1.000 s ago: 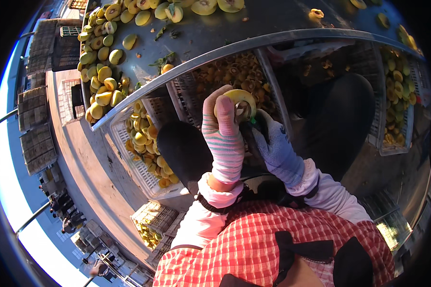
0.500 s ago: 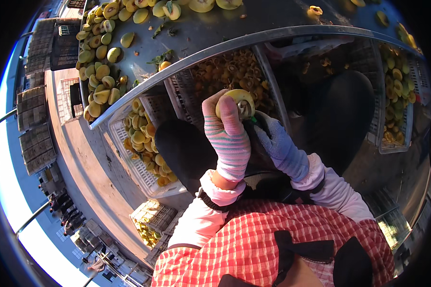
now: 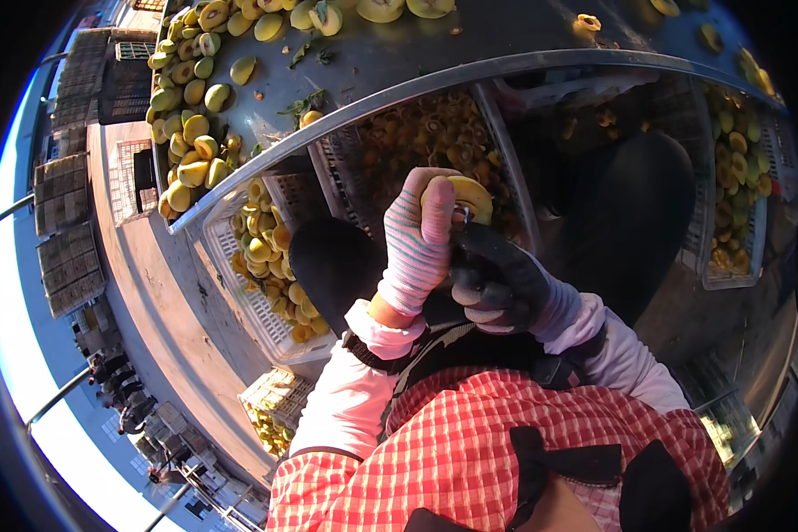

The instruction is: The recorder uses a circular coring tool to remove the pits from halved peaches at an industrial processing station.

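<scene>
Head view showed your left hand [image 3: 419, 232], in a striped glove, with its fingers curled around a yellow fruit [image 3: 475, 197]. Your right hand [image 3: 512, 282], gloved dark over the palm side, met it from the near right, its fingers folded in around a small tool [image 3: 460, 214]; only a shiny metal bit showed, right against the fruit, and you could not tell the rest of its shape. The fruit sat between your two hands, above your lap and on the near side of the worktop [image 3: 377, 78]. Fruit halves [image 3: 193, 172] lay heaped at the worktop's far left, near some green leaves [image 3: 300, 106]. Below its edge, a white crate [image 3: 281, 344] of yellow pieces stood to your left, another crate [image 3: 757, 241] to your right, and orange-brown scraps [image 3: 427, 131] lay between.
</scene>
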`<state>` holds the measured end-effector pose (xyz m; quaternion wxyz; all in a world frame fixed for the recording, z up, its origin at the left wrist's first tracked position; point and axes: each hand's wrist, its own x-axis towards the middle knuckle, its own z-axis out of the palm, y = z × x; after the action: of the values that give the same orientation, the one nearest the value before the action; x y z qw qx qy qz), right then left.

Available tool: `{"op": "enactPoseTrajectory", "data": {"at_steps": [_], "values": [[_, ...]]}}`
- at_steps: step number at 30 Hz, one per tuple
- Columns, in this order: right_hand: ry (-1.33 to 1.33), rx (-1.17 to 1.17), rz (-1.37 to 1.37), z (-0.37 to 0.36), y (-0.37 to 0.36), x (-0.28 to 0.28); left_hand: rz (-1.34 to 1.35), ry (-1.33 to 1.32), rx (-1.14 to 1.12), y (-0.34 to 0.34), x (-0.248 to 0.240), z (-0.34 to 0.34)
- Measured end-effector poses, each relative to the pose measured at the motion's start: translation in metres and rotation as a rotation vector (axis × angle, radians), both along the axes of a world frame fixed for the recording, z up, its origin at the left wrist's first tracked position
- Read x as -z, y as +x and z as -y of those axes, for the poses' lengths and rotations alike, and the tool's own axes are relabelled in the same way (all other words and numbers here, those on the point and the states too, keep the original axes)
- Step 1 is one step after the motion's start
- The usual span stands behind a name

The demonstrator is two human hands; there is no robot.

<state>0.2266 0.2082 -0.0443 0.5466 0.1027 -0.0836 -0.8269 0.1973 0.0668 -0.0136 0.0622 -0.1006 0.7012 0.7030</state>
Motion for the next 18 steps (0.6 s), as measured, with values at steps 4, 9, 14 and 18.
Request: {"op": "enactPoseTrajectory", "data": {"at_steps": [4,9,14,18], "values": [[-0.238,-0.047,0.096,0.007,0.001,0.002,0.275,0.364,-0.031,-0.003,0.001,0.002],[-0.206,0.12,-0.083,0.003,-0.017,0.01,0.168,0.197,-0.571,0.012,0.032,0.023],[-0.053,-0.002,-0.023,-0.002,-0.008,0.014,0.147,-1.003,-0.509,0.03,-0.019,0.193],[0.047,-0.004,0.046,0.004,-0.016,0.013,-0.149,-1.19,-0.369,-0.035,-0.025,0.158]]}}
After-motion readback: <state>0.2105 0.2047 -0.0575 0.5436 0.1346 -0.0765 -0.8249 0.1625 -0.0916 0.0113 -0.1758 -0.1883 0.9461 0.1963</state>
